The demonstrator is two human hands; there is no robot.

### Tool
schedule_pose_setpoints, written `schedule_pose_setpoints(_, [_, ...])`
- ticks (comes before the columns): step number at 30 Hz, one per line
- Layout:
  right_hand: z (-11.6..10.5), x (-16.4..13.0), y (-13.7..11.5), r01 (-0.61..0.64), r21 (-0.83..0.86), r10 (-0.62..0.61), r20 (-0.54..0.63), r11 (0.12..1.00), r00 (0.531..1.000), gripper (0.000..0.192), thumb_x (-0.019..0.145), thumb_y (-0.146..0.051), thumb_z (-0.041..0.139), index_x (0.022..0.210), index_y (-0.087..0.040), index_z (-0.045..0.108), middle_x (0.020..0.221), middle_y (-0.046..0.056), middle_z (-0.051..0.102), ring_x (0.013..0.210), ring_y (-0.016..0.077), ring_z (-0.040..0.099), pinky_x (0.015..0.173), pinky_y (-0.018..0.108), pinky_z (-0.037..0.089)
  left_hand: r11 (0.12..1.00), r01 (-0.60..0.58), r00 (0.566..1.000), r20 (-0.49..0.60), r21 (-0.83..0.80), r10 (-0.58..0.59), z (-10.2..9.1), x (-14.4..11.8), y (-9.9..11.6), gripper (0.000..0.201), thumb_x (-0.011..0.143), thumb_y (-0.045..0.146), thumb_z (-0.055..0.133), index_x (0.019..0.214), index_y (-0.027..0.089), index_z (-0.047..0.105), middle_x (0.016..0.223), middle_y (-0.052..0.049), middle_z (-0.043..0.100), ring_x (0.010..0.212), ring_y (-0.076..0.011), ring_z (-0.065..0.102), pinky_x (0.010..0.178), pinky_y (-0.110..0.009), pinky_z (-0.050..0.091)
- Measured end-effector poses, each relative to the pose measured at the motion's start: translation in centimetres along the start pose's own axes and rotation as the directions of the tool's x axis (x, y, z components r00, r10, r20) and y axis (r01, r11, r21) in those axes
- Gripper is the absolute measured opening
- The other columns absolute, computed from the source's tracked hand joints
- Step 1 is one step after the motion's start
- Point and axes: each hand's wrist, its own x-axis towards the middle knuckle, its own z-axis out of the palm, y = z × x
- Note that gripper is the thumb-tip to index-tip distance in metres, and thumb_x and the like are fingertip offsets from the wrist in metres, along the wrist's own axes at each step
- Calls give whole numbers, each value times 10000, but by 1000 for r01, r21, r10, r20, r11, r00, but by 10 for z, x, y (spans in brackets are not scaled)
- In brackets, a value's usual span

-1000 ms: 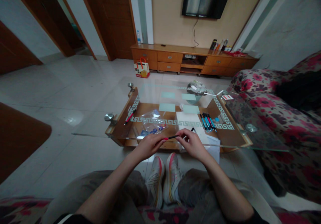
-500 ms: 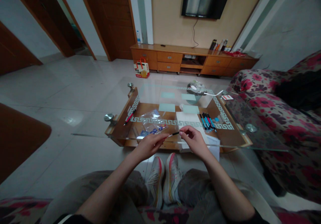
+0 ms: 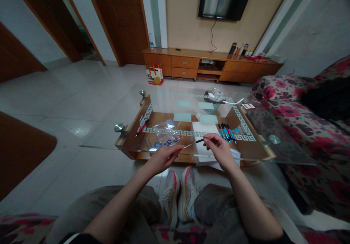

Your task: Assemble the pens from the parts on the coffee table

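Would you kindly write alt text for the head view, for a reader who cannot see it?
A seated person's left hand pinches a thin pen refill while the right hand holds a dark pen part just apart from it, above a glass coffee table bearing more pens, white paper and a plastic bag.

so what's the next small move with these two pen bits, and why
Probably set the black cap down by the row of pens: the right hand holds it clear, while the left hand keeps the thin pen body, tip bared.
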Motion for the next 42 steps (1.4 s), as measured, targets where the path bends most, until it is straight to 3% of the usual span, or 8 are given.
schedule_pose_setpoints(5, [-37, 9, 5, 57, -194, -85, -140, 979, 986, 300, 827, -444, 704, 970, -180, 717, 824, 55, 700, 698, 168, 612, 633, 289, 488, 1000, -7, 1000, -8, 1, 7, 0, 0, -1, 332, 1013, 238, 451, 1322, 224, 571, 1029, -60, 737, 903, -164, 686, 805, -270, 499])
schedule_pose_setpoints(10, [-59, 11, 12, -33, -349, -15, -133, 936, 991, 318, 741, -426, 751, 911, -159, 729, 808, 88, 735, 707, 218, 679, 664, 336, 541, 1000, -20, 1000, -4, -19, 20, 0, 0, 0, 337, 1009, 228, 457, 1325, 233, 575, 1066, -61, 737, 936, -164, 693, 824, -275, 510])
schedule_pose_setpoints(16, [-58, 9, 13, -39, -496, -5, -86, 867, 996, 239, 734, -398, 716, 823, -176, 728, 768, 75, 742, 684, 222, 693, 649, 324, 540, 1000, -28, 1000, -7, -15, 28, -1, 0, 0, 339, 1002, 220, 468, 1322, 231, 582, 1020, -57, 741, 893, -158, 694, 809, -269, 515])
schedule_pose_setpoints(22, [-69, 12, 19, -122, -617, -60, -265, 777, 962, 214, 739, -350, 665, 861, -192, 742, 765, 54, 745, 711, 223, 705, 694, 318, 524, 1000, -19, 1000, -19, -14, 18, -1, 0, 0, 335, 1004, 220, 471, 1320, 227, 582, 1022, -58, 741, 908, -159, 694, 814, -268, 514])
schedule_pose_setpoints(27, [-70, 13, 33, -185, -699, -18, -272, 690, 962, 161, 710, -285, 646, 800, -195, 744, 721, 47, 737, 712, 229, 705, 703, 318, 502, 1000, -21, 1000, 1, -9, 21, -2, 0, 0, 342, 1007, 222, 467, 1333, 230, 570, 1036, -60, 740, 926, -163, 690, 816, -273, 507])
schedule_pose_setpoints(42, [-66, 13, 32, -45, -724, -136, -189, 688, 972, 210, 785, -310, 589, 872, -201, 747, 787, 57, 745, 724, 227, 688, 718, 324, 497, 1000, -27, 1000, -5, -11, 27, -2, -1, -1, 353, 1008, 221, 456, 1342, 233, 573, 1060, -69, 738, 962, -172, 694, 831, -275, 512])
